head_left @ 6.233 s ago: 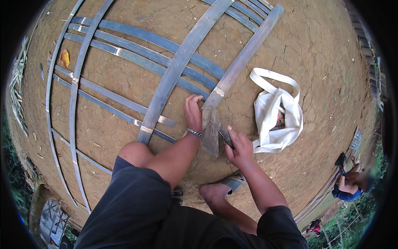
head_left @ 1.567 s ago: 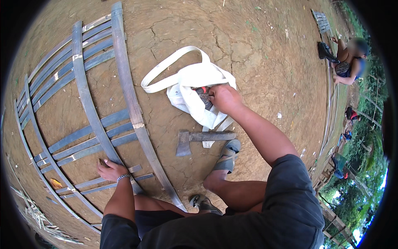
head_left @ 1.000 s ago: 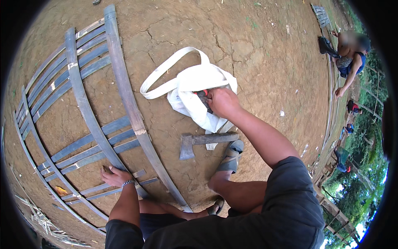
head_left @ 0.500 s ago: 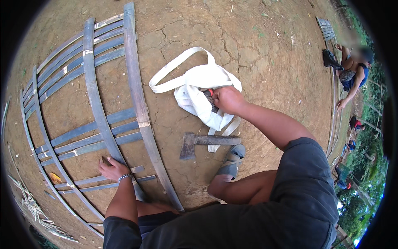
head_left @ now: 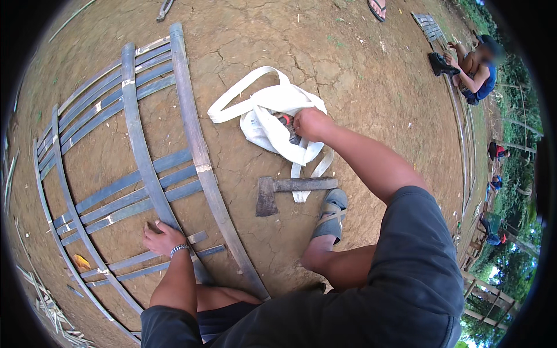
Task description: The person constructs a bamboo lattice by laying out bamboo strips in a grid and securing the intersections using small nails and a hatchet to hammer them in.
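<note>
A white cloth bag (head_left: 284, 98) with a long strap lies on the ground ahead of me, its mouth showing something dark with a red part (head_left: 284, 119). My right hand (head_left: 312, 124) is closed on the bag at the right side of this mouth; its fingertips are partly hidden. Below the bag lies an axe (head_left: 266, 196), its handle pointing right toward my foot. My left hand (head_left: 165, 238) rests with fingers apart on a long dark strip (head_left: 142, 139) of a lattice of split bamboo (head_left: 191, 127).
My sandalled foot (head_left: 331, 211) stands right of the axe handle. Loose slats (head_left: 52, 307) lie at lower left, and a metal tool (head_left: 165, 10) at the top. Another person's foot (head_left: 378, 8) shows at the top; a person (head_left: 478, 75) squats at far right beside long poles (head_left: 461, 139).
The view has shifted, bringing the metal tool and another foot in at the top. My right hand has drawn slightly off the red part. The squatting person's arm has pulled in.
</note>
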`<action>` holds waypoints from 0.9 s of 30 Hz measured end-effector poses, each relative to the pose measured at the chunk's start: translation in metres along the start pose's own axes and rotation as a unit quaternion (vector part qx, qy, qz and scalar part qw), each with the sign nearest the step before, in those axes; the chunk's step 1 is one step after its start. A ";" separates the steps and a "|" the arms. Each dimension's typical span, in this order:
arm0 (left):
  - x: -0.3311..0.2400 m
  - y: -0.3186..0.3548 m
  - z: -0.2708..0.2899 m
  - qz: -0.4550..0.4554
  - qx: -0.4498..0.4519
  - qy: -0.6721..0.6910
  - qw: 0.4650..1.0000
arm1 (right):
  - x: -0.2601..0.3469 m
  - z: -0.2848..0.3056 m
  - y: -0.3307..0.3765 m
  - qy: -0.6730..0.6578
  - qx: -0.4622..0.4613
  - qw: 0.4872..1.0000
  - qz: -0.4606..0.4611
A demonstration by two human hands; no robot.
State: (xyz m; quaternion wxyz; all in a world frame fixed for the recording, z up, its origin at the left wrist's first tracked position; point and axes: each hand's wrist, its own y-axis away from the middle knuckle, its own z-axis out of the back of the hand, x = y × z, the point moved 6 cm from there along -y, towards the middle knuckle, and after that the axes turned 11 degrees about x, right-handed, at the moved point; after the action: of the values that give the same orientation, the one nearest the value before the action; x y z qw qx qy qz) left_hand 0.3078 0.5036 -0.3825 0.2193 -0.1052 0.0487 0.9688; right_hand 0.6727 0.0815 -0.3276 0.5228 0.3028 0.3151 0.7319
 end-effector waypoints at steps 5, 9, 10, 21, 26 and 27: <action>-0.004 0.002 0.001 0.001 -0.004 0.004 1.000 | 0.006 -0.017 0.002 0.036 -0.051 0.995 -0.075; -0.007 0.006 0.005 -0.002 -0.019 0.003 1.000 | 0.010 -0.028 0.010 0.001 -0.090 0.989 -0.121; -0.007 0.006 0.005 -0.003 -0.013 0.010 1.000 | 0.010 -0.029 0.011 -0.005 -0.094 0.987 -0.130; -0.011 0.018 0.034 -0.091 -0.079 0.182 0.976 | 0.033 0.008 0.057 -0.274 -0.251 0.926 0.059; -0.052 0.062 0.078 -0.268 0.084 0.348 0.894 | 0.179 -0.029 0.117 -0.222 -0.098 0.948 0.207; -0.065 0.066 0.084 -0.307 0.127 0.345 0.878 | 0.198 -0.044 0.119 -0.127 -0.074 0.956 0.255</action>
State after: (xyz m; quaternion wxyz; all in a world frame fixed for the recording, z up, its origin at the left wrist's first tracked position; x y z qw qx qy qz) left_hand 0.3210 0.4295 -0.2829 0.4867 -0.4139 0.2092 0.7403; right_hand 0.5169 0.2340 -0.2401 0.3753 0.4237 0.1036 0.8179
